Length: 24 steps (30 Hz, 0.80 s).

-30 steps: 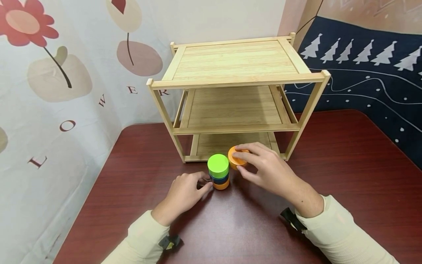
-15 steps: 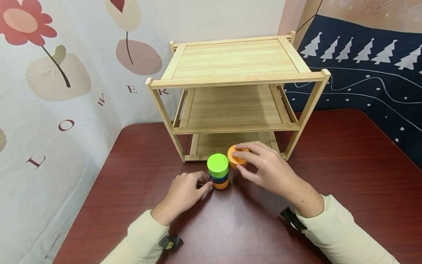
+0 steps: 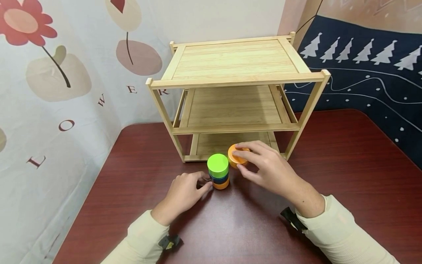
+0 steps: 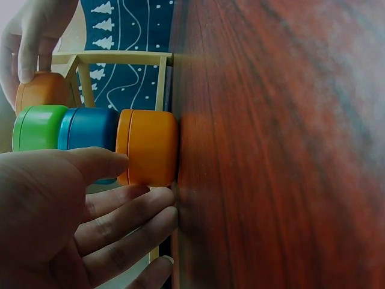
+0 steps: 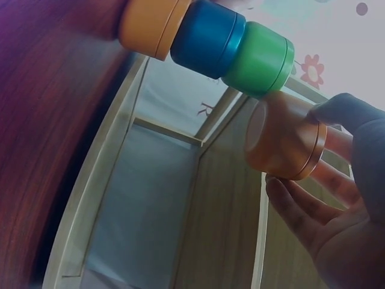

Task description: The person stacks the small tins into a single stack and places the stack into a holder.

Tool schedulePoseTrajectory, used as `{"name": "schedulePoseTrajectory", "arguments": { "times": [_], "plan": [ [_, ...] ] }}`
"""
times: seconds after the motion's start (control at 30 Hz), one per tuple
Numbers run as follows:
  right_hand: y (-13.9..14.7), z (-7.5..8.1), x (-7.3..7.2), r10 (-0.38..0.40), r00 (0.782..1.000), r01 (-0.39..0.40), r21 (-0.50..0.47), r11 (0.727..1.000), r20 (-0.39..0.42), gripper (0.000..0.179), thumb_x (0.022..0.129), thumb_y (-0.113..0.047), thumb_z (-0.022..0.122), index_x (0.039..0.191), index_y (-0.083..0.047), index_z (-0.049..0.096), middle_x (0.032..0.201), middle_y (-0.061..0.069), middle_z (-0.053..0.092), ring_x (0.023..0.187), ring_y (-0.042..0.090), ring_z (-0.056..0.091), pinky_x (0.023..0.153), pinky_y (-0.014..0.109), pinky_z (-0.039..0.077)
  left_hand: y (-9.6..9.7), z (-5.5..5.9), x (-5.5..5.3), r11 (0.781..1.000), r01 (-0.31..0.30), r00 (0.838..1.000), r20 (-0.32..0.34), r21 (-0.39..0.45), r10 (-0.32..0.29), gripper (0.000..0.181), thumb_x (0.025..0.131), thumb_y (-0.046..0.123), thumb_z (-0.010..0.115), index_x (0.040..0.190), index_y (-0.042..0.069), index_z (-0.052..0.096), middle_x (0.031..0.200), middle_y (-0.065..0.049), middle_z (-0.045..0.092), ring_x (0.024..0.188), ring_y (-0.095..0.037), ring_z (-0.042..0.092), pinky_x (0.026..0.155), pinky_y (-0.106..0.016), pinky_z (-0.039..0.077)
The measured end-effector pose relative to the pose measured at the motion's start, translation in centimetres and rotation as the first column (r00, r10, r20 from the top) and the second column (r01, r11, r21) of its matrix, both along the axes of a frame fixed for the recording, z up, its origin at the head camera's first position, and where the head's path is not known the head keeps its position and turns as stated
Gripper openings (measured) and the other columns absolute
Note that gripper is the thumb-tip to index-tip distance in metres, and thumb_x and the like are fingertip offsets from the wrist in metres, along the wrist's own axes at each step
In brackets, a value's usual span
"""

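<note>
Three round lidded tins stand in an upright stack on the table: an orange tin (image 4: 150, 147) at the bottom, a blue tin (image 5: 207, 39) in the middle and a green tin (image 3: 218, 165) on top. My left hand (image 3: 186, 192) is at the stack's left side, its thumb tip at the bottom tin's lid edge and its other fingers loosely extended beside it. My right hand (image 3: 268, 167) holds a second orange tin (image 5: 283, 135) between thumb and fingers, raised off the table. That tin is right beside the green one, overlapping its edge in the right wrist view.
A three-tier wooden shelf (image 3: 235, 128) stands just behind the stack, its lower front bar close to the held tin. The dark red table (image 3: 346, 176) extends to both sides. Printed cloths (image 3: 79, 110) hang at the left and back.
Both hands and the tins keep nearly the same places; the held orange tin has hardly moved.
</note>
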State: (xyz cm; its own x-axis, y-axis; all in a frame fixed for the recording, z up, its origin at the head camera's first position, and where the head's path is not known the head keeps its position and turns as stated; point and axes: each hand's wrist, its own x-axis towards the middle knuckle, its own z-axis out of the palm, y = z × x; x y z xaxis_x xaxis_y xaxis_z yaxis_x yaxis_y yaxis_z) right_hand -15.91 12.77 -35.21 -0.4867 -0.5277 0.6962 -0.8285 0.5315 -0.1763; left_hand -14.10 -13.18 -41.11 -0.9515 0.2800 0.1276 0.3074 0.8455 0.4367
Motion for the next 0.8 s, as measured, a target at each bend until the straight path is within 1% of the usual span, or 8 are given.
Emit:
{"name": "schedulePoseTrajectory", "arguments": {
  "times": [0.27,0.53,0.73,0.8],
  "plan": [
    [-0.02,0.14,0.07,0.001,1.000,-0.002,-0.015,1.000,-0.029,0.034,0.077,-0.010,0.081,0.111,-0.011,0.075,0.118,0.006,0.071,0.107,0.022,0.066,0.083,0.039,0.056,-0.08,0.08,0.09,1.000,0.004,1.000,-0.002,0.005,-0.004,0.013,0.089,0.035,0.074,0.096,0.024,0.076,0.084,0.015,0.076,0.083,-0.011,0.073,0.073,-0.040,0.054],
    [-0.04,0.40,0.16,0.017,0.998,-0.019,-0.038,0.999,-0.052,0.036,0.076,-0.008,0.081,0.111,-0.010,0.075,0.118,0.007,0.071,0.107,0.022,0.066,0.082,0.039,0.056,-0.05,0.05,0.04,1.000,0.001,1.000,-0.002,0.005,-0.001,0.013,0.089,0.035,0.075,0.096,0.025,0.076,0.084,0.015,0.076,0.083,-0.011,0.073,0.073,-0.040,0.054],
    [-0.08,0.49,0.20,0.023,0.998,-0.026,-0.058,0.998,-0.065,0.035,0.076,-0.007,0.080,0.111,-0.009,0.075,0.117,0.008,0.071,0.106,0.023,0.067,0.084,0.039,0.056,-0.02,0.05,0.09,1.000,-0.002,1.000,-0.003,-0.003,0.002,0.013,0.089,0.036,0.075,0.096,0.024,0.076,0.084,0.015,0.076,0.084,-0.012,0.074,0.072,-0.040,0.054],
    [-0.07,0.52,0.26,0.024,0.998,-0.028,-0.066,0.997,-0.058,0.034,0.077,-0.008,0.079,0.111,-0.009,0.075,0.117,0.008,0.071,0.107,0.023,0.066,0.086,0.039,0.055,-0.01,0.06,0.11,1.000,-0.005,1.000,-0.003,-0.003,0.005,0.013,0.089,0.036,0.074,0.096,0.024,0.076,0.084,0.015,0.076,0.083,-0.011,0.074,0.072,-0.040,0.055]
  ]
}}
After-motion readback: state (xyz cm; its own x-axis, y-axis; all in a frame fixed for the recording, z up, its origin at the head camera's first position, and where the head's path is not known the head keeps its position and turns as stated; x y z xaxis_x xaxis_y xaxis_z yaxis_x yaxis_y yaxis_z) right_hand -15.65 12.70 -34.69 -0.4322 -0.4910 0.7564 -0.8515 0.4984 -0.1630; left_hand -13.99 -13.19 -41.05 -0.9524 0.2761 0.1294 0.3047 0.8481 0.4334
